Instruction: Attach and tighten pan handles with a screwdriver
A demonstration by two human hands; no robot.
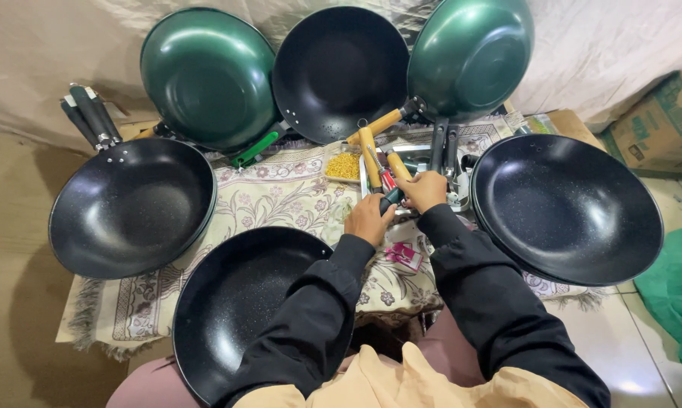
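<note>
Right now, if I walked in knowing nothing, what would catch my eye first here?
A ring of big round pans: two green pan undersides propped at the back with a black pan between them, and more black pans at the left, right and front. In the middle, over a patterned cloth, the left hand and right hand meet on a small dark part beside yellow-handled tools.
</note>
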